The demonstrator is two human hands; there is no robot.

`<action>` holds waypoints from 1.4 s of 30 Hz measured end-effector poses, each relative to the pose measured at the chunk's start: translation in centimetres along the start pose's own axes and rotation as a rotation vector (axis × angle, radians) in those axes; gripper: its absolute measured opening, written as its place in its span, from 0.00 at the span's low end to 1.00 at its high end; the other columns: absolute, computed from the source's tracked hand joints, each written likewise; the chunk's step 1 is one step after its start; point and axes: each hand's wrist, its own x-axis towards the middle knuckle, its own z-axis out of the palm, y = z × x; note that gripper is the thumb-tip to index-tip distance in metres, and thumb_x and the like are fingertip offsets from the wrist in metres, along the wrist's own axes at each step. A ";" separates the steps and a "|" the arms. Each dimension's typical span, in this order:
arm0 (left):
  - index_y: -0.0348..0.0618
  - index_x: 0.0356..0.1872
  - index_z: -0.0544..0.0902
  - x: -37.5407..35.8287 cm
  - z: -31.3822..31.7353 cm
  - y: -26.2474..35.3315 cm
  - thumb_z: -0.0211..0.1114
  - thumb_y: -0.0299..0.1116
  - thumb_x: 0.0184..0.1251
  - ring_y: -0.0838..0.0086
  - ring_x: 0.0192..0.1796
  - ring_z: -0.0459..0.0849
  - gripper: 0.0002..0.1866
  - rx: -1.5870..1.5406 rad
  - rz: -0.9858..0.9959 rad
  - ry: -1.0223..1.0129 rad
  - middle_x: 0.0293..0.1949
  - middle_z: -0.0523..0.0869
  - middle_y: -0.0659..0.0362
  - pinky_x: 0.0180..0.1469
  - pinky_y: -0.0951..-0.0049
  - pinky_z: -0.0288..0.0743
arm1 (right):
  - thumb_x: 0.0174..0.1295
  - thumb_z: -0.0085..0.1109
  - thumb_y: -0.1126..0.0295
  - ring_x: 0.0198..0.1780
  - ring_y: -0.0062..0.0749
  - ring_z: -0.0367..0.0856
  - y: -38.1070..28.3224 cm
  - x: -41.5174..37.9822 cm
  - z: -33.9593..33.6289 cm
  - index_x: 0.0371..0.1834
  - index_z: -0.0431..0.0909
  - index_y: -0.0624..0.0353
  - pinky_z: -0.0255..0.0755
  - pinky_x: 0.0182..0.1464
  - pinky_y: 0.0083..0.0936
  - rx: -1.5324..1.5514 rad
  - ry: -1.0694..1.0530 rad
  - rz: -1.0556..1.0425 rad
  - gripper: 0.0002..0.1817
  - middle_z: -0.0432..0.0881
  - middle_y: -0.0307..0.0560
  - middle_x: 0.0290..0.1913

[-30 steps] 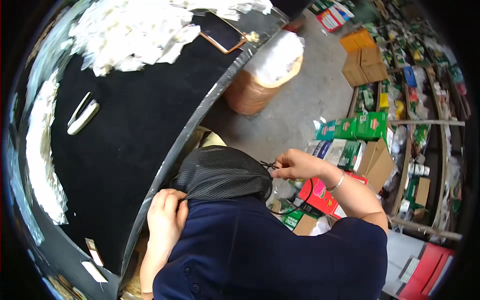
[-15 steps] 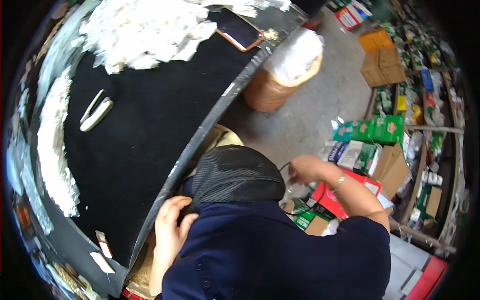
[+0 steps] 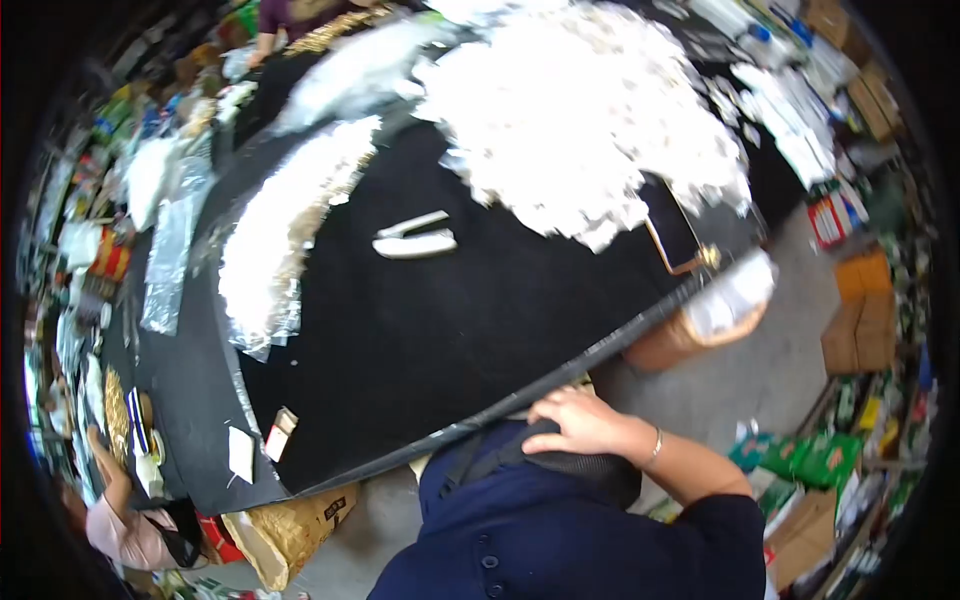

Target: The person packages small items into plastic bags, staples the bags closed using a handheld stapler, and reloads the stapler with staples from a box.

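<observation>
My right hand point(image 3: 575, 425), with a silver bracelet on its wrist, is closed over the top edge of a black mesh bag point(image 3: 590, 475) at my waist. Its fingers lie along the side of the bag nearest the table, with the thumb on the mesh. Whatever is inside the bag is hidden. My left hand is out of view. Just beyond the right hand runs the taped edge of the black table point(image 3: 350, 385). A phone point(image 3: 675, 230) with a gold-coloured charm lies near that edge. Farther in rests a white hinged tool point(image 3: 415, 238), perhaps a stapler.
A large heap of white pieces point(image 3: 590, 110) covers the table's far side, and a curved white row point(image 3: 285, 240) lies left. A wrapped round container point(image 3: 700, 320) stands beside the table. Cardboard boxes point(image 3: 858, 330) are at right. A person in pink point(image 3: 125, 525) reaches in at lower left.
My view has swung left, so more of the table shows. The right hand has come from out by the boxes onto the bag. My left hand has left the view.
</observation>
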 end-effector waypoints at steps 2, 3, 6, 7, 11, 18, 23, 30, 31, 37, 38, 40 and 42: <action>0.37 0.43 0.81 0.0 -0.4 -1.4 0.62 0.31 0.69 0.68 0.39 0.82 0.08 -0.020 -0.030 0.013 0.41 0.85 0.52 0.41 0.70 0.75 | 0.59 0.66 0.43 0.56 0.48 0.76 0.9 -0.4 0.7 0.43 0.83 0.55 0.72 0.57 0.41 -0.008 0.062 -0.100 0.25 0.82 0.50 0.47; 0.38 0.44 0.81 0.3 -0.5 -2.2 0.62 0.31 0.69 0.68 0.40 0.82 0.08 -0.030 -0.052 0.011 0.41 0.85 0.53 0.42 0.70 0.75 | 0.59 0.66 0.43 0.56 0.48 0.76 1.1 -0.9 0.6 0.43 0.83 0.55 0.72 0.57 0.41 -0.037 0.063 -0.121 0.25 0.82 0.50 0.47; 0.38 0.45 0.81 1.1 -0.4 -4.3 0.61 0.31 0.70 0.68 0.41 0.83 0.09 -0.054 -0.128 -0.007 0.41 0.86 0.53 0.43 0.69 0.75 | 0.58 0.68 0.45 0.51 0.50 0.77 1.5 -2.8 0.3 0.42 0.82 0.57 0.72 0.54 0.40 0.016 0.107 -0.085 0.25 0.80 0.52 0.46; 0.38 0.45 0.81 1.2 -0.4 -4.9 0.60 0.32 0.70 0.68 0.41 0.83 0.09 -0.058 -0.158 -0.013 0.41 0.86 0.53 0.44 0.69 0.76 | 0.58 0.69 0.46 0.51 0.49 0.76 1.9 -3.7 0.5 0.42 0.81 0.57 0.72 0.53 0.39 0.044 0.137 -0.020 0.24 0.79 0.53 0.44; 0.39 0.47 0.81 0.4 -0.5 -7.3 0.59 0.32 0.71 0.68 0.42 0.83 0.10 -0.070 -0.297 -0.018 0.42 0.86 0.53 0.46 0.68 0.76 | 0.56 0.72 0.50 0.43 0.50 0.76 3.4 -7.9 2.8 0.41 0.77 0.59 0.74 0.47 0.37 0.146 0.237 0.182 0.24 0.76 0.54 0.41; 0.41 0.51 0.81 -0.4 -1.2 -8.6 0.56 0.34 0.73 0.67 0.45 0.84 0.12 -0.012 -0.585 -0.068 0.43 0.87 0.54 0.49 0.67 0.77 | 0.63 0.68 0.55 0.42 0.53 0.78 9.8 -16.5 11.1 0.47 0.75 0.61 0.74 0.45 0.38 0.356 0.126 0.459 0.21 0.77 0.58 0.40; 0.42 0.53 0.82 -1.0 -1.9 -8.5 0.55 0.35 0.75 0.67 0.47 0.85 0.14 0.053 -0.805 -0.111 0.44 0.88 0.54 0.52 0.67 0.77 | 0.72 0.56 0.56 0.64 0.44 0.73 14.0 -19.2 16.1 0.71 0.65 0.62 0.65 0.66 0.37 0.727 -0.178 0.479 0.31 0.79 0.53 0.60; 0.41 0.52 0.82 -2.5 0.7 -5.7 0.53 0.36 0.74 0.61 0.48 0.86 0.15 0.517 -0.514 -0.222 0.42 0.89 0.50 0.51 0.63 0.77 | 0.72 0.56 0.57 0.63 0.44 0.74 14.8 -17.7 15.0 0.70 0.66 0.62 0.66 0.65 0.37 0.687 -0.191 0.435 0.29 0.79 0.53 0.59; 0.41 0.52 0.81 -2.7 1.9 -4.5 0.54 0.36 0.73 0.58 0.48 0.86 0.15 0.684 -0.467 -0.211 0.41 0.88 0.47 0.52 0.62 0.77 | 0.72 0.56 0.57 0.63 0.44 0.74 15.0 -17.5 14.8 0.70 0.66 0.62 0.66 0.65 0.37 0.680 -0.195 0.429 0.29 0.79 0.53 0.59; 0.41 0.53 0.81 -2.6 1.2 -6.5 0.57 0.41 0.69 0.48 0.51 0.85 0.18 0.909 -0.256 -0.185 0.42 0.86 0.39 0.56 0.58 0.75 | 0.72 0.55 0.57 0.62 0.44 0.75 15.1 -17.1 13.7 0.69 0.67 0.62 0.67 0.63 0.37 0.649 -0.211 0.407 0.28 0.79 0.54 0.58; 0.41 0.53 0.81 -2.3 0.8 -7.2 0.57 0.41 0.69 0.48 0.51 0.85 0.18 0.904 -0.252 -0.185 0.42 0.86 0.39 0.56 0.58 0.75 | 0.72 0.55 0.57 0.62 0.44 0.75 15.1 -17.0 13.4 0.69 0.67 0.62 0.67 0.63 0.37 0.641 -0.212 0.401 0.28 0.79 0.54 0.58; 0.41 0.52 0.80 -1.6 0.4 -7.9 0.56 0.41 0.69 0.47 0.51 0.84 0.18 0.841 -0.220 -0.220 0.43 0.86 0.39 0.56 0.58 0.75 | 0.72 0.55 0.57 0.62 0.44 0.75 15.5 -16.4 12.5 0.68 0.68 0.62 0.67 0.63 0.37 0.620 -0.218 0.386 0.27 0.80 0.54 0.58; 0.41 0.52 0.80 -1.6 0.3 -8.4 0.56 0.40 0.69 0.46 0.51 0.84 0.17 0.806 -0.201 -0.228 0.44 0.85 0.39 0.56 0.57 0.74 | 0.72 0.55 0.57 0.62 0.44 0.75 15.8 -15.7 11.7 0.68 0.68 0.62 0.67 0.62 0.37 0.603 -0.228 0.366 0.27 0.80 0.54 0.58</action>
